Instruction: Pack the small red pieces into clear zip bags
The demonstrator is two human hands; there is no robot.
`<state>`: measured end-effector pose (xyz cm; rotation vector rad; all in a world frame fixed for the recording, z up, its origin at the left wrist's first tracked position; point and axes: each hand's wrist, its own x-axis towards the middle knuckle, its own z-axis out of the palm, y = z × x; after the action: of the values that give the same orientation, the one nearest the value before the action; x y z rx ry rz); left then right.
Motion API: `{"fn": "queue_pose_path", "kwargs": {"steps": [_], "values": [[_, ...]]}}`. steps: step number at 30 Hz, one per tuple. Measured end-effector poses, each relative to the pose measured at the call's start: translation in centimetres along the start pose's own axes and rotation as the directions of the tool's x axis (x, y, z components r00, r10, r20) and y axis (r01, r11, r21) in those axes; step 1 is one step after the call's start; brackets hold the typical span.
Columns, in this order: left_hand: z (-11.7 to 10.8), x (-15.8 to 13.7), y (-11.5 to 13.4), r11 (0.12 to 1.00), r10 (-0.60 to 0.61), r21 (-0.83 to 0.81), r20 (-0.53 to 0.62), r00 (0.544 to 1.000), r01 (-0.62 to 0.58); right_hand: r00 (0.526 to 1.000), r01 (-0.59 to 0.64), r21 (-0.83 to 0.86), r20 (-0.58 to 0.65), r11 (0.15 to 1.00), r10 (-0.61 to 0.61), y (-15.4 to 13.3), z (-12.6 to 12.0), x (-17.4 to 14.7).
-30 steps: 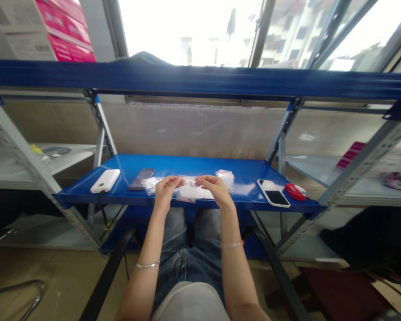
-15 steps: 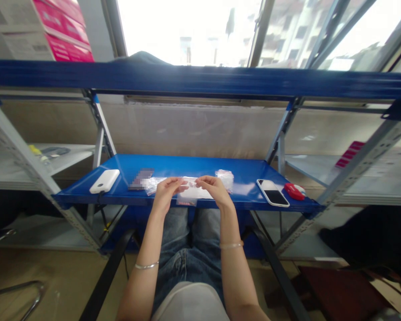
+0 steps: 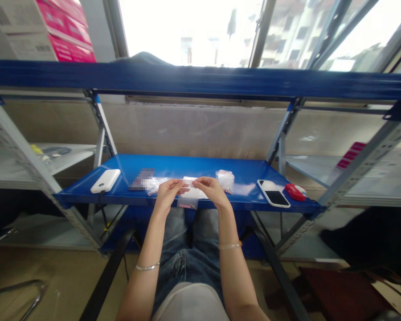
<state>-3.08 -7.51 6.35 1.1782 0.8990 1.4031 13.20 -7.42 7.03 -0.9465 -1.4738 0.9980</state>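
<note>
Between my two hands a small clear plastic bag [image 3: 187, 203] hangs over the table's front edge, with small pink pieces at its bottom. My left hand [image 3: 169, 192] pinches its upper left side, and my right hand [image 3: 210, 189] pinches its upper right. Behind the bag lies a white sheet or pad [image 3: 198, 193], partly covered by the hands. Left of my left hand are loose clear plastic bags [image 3: 155, 185]. Beyond my right hand sits a stack of filled clear bags [image 3: 225, 179], with pinkish bits showing near its base.
On the blue table [image 3: 187, 162], a white device with a cable [image 3: 106, 180] lies at the left beside a blurred-out item [image 3: 142, 179]. At the right are a white-cased phone [image 3: 273, 193] and a red object [image 3: 294, 191]. A blue shelf beam [image 3: 200, 82] crosses above.
My hands have come slightly closer together at the top of the bag. The bag hangs a little lower, and its pink pieces show more clearly.
</note>
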Motion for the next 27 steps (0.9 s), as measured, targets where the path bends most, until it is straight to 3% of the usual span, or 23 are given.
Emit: {"fn": "queue_pose_path", "kwargs": {"steps": [9,22,27], "values": [[0.18,0.17,-0.19,1.000,0.016,0.005,-0.003,1.000,-0.016,0.999,0.035,-0.042,-0.001,0.998,-0.035,0.21,-0.12,0.02],[0.64,-0.11,0.04,0.998,0.019,0.058,0.098,0.995,-0.025,0.999,0.052,-0.060,0.017,0.997,-0.051,0.13,0.16,0.04],[0.66,0.05,-0.23,0.994,0.061,0.091,0.062,0.996,-0.067,0.999,0.026,-0.016,0.035,1.000,-0.025,-0.09,0.22,-0.05]]}}
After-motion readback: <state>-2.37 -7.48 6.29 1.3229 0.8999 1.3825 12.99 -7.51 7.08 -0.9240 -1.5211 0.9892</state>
